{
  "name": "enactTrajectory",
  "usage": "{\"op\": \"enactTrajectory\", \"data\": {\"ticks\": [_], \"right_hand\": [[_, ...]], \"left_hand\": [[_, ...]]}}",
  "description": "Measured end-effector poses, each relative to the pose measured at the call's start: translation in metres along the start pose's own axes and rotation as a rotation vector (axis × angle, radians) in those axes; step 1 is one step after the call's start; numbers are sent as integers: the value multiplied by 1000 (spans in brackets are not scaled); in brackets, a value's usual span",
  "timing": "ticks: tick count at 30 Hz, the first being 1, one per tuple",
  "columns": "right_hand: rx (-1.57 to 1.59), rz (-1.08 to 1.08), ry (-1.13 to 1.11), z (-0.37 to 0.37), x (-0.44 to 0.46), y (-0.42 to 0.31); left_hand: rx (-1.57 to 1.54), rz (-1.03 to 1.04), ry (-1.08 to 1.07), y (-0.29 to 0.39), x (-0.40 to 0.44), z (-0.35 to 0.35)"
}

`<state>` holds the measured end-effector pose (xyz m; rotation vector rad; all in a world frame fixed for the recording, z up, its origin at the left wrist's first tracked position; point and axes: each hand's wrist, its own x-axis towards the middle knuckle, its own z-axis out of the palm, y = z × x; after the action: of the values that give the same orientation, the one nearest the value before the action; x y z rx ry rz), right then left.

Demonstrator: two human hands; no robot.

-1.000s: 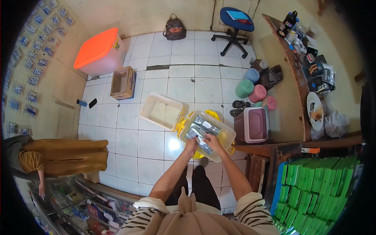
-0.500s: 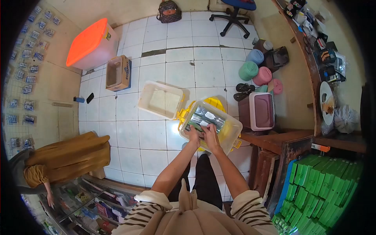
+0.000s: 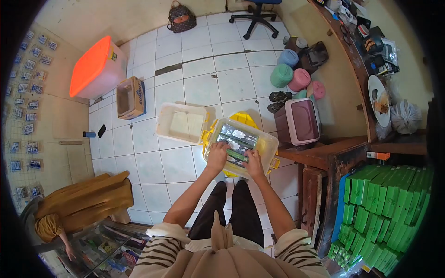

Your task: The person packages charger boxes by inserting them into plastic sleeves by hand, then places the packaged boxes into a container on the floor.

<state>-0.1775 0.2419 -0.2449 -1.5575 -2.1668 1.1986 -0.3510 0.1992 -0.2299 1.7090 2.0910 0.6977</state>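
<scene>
My left hand and my right hand reach into a clear plastic bin with yellow latches. Between them lies a shiny flat packet with green and dark contents, its two ends held by my curled fingers. Similar packets lie beyond it in the bin, side by side. What exactly the packets contain is too small to tell. Under the bin's far edge a yellow lid shows. A second, whitish bin stands just to the left on the tiles.
A cardboard box and an orange-lidded tub stand at the far left. To the right are a pink-brown bin, sandals and stacked green boxes. A person in a brown garment is at the left by a glass case.
My hands have moved apart, now at the two ends of the near packet. More packets show, lying in a row in the bin. The view has shifted slightly.
</scene>
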Motion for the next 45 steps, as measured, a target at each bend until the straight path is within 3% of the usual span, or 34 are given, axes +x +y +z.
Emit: {"op": "enactTrajectory", "data": {"ticks": [2, 6, 11, 14, 17, 19, 22, 27, 31, 35, 40, 41, 43, 45], "right_hand": [[23, 24, -30, 6, 3, 5], [13, 103, 14, 16, 5, 7], [-30, 219, 125, 23, 8, 4], [-48, 323, 166, 20, 4, 5], [33, 473, 151, 26, 5, 17], [434, 640, 44, 29, 10, 22], [405, 468, 69, 40, 10, 31], [440, 535, 73, 46, 10, 38], [381, 417, 141, 47, 16, 46], [483, 603, 10, 24, 14, 20], [7, 191, 371, 13, 0, -4], [7, 189, 371, 11, 2, -4], [36, 103, 142, 9, 5, 4], [57, 85, 113, 10, 11, 14]], "left_hand": [[83, 4, -211, -14, 3, 12], [156, -62, -228, -15, 5, 13], [317, -58, -193, -7, 10, 17], [308, -174, -38, 3, 3, 23], [116, -430, -260, 5, -7, 23], [124, -427, -247, 8, -2, 23], [216, -416, -259, 10, 0, 28], [382, -388, -298, 17, 1, 33], [118, -428, -135, 2, 6, 42], [146, -410, -104, 4, 5, 39], [332, -387, -246, 23, 6, 20], [378, -368, -285, 26, 5, 17], [368, -327, -245, 16, -2, 32], [361, -284, -199, 8, -4, 44]]}}
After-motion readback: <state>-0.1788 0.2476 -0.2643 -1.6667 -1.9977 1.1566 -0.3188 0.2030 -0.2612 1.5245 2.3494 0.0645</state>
